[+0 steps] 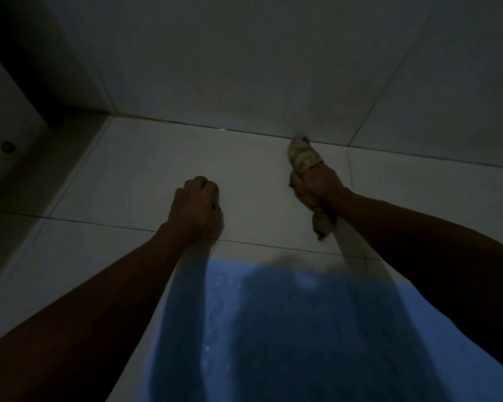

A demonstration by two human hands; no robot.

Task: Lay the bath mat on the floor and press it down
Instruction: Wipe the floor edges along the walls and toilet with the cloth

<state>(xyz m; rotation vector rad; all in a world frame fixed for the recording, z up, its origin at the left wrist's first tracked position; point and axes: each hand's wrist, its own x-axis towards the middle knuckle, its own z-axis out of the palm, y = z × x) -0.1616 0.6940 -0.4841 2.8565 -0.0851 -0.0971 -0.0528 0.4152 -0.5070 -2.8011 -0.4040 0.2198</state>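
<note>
A blue bath mat [302, 329] lies flat on the white tiled floor in the lower middle of the view, partly in my shadow. My left hand [198, 208] is curled into a fist with nothing in it and rests on the floor just beyond the mat's far edge. My right hand [317, 187] grips a crumpled beige cloth [302, 153]. The cloth's top end touches the floor where it meets the wall, and its other end hangs below my fist.
The white tiled wall [273, 68] rises straight ahead. A white fixture [3, 111] with a round fitting stands at the far left beside a dark corner. Bare floor tiles [145, 169] surround both hands. The light is dim.
</note>
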